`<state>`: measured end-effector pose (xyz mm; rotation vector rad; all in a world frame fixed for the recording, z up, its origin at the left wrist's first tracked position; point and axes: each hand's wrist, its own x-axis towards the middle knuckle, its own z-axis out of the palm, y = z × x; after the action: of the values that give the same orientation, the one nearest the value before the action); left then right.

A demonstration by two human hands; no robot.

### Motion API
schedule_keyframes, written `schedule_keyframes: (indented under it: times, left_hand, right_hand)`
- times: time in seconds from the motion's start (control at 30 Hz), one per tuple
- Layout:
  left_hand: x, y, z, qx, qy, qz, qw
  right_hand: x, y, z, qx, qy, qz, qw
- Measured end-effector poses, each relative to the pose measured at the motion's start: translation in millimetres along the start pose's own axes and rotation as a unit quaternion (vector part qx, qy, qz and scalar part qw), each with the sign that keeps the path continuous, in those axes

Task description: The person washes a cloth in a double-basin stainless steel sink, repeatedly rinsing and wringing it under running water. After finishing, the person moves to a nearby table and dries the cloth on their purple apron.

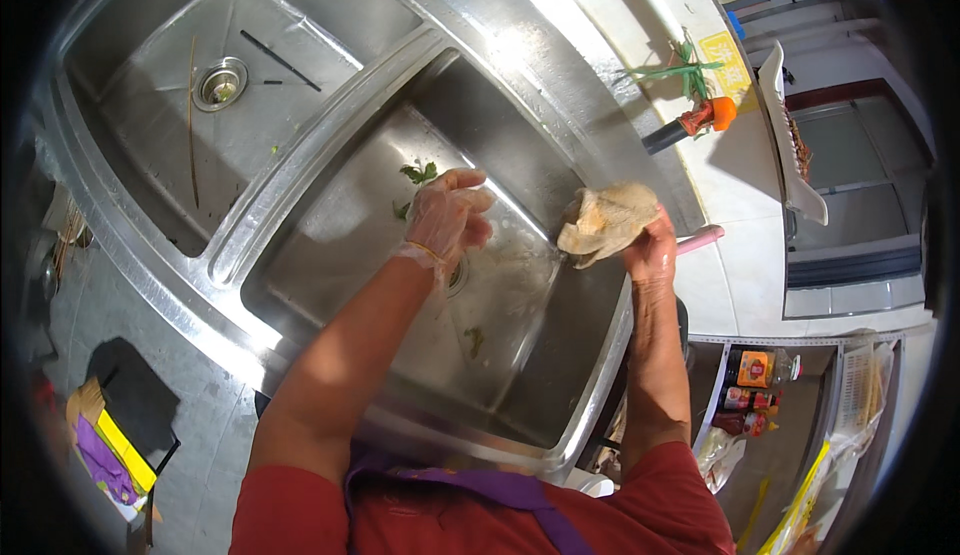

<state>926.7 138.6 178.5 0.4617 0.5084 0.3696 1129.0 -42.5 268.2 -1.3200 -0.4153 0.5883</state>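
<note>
My left hand (pixel 450 214), in a clear plastic glove with a band at the wrist, hovers over the right basin of a stainless steel sink (pixel 345 255). Its fingers are partly curled, with nothing seen in them. Just beyond it, a green leaf (pixel 418 173) lies in the basin. My bare right hand (pixel 651 247) grips a beige cloth (pixel 609 219) over the basin's right rim. A wilted leaf scrap (pixel 474 340) lies nearer to me on the basin floor. The drain is mostly hidden behind my left hand and wrist.
The left basin holds a thin brown stick (pixel 193 120), a black stick (pixel 280 60) and a drain (pixel 220 84). A faucet with an orange end (pixel 723 113) and green strands stand at the back right. Bottles (pixel 754 368) sit on a low shelf at right; a box (pixel 112 450) is at lower left.
</note>
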Motion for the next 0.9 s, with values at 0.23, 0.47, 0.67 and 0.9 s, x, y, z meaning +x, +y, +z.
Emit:
schedule_keyframes:
  times: [0.23, 0.47, 0.67, 0.9]
  left_hand:
    - [1.4, -2.0, -1.0, 0.018, -0.006, -0.034, 0.999]
    - [2.5, -5.9, -1.3, 0.025, -0.005, -0.050, 0.998]
    - [2.0, -8.1, -3.3, 0.043, -0.007, -0.056, 0.997]
    - [-3.1, -4.7, 0.4, 0.048, -0.007, -0.062, 0.997]
  right_hand:
    - [32.5, -84.9, 46.5, -0.227, 0.126, -0.132, 0.957]
    - [63.0, -109.8, 72.5, -0.390, 0.198, -0.166, 0.884]
    - [63.1, -105.8, 63.8, -0.346, 0.204, -0.182, 0.897]
    - [58.1, -90.6, 40.7, -0.282, 0.152, -0.114, 0.940]
